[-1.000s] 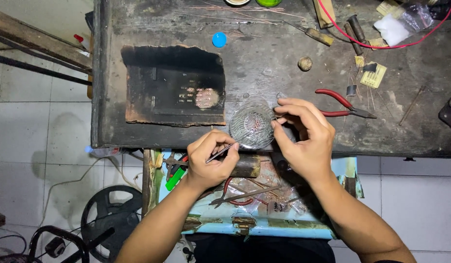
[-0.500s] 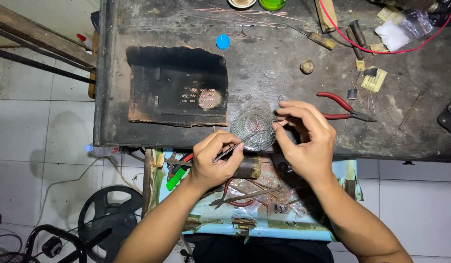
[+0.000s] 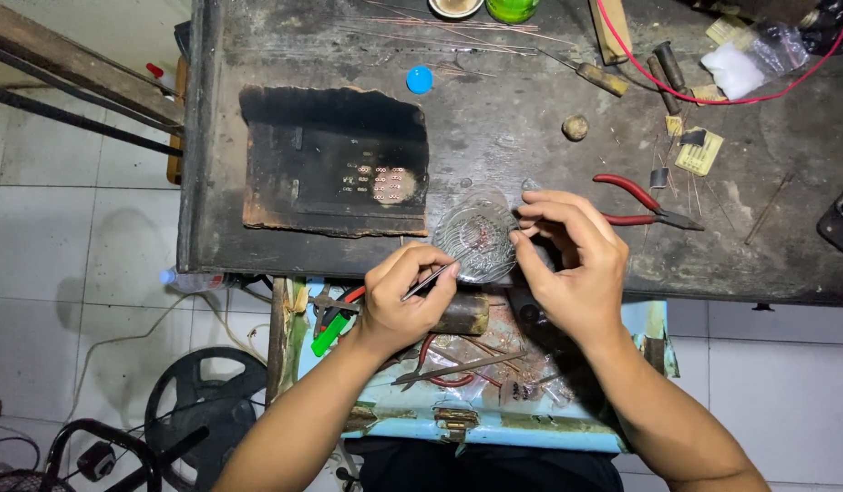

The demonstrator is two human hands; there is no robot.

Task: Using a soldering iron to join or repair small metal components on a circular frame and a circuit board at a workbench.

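At the near edge of the workbench (image 3: 257, 246), head view: one round clear plastic disc (image 3: 473, 239) with fine wires inside, standing partly over the edge. The left hand (image 3: 399, 305) is closed on one thin pair of tweezers (image 3: 429, 281), tip at the disc's rim. The right hand (image 3: 572, 260) pinches the disc's right side between fingertips. On the bench: one scorched board (image 3: 335, 164), one red-handled pliers (image 3: 642, 205), one blue cap (image 3: 419, 79), one small round ball (image 3: 575, 127).
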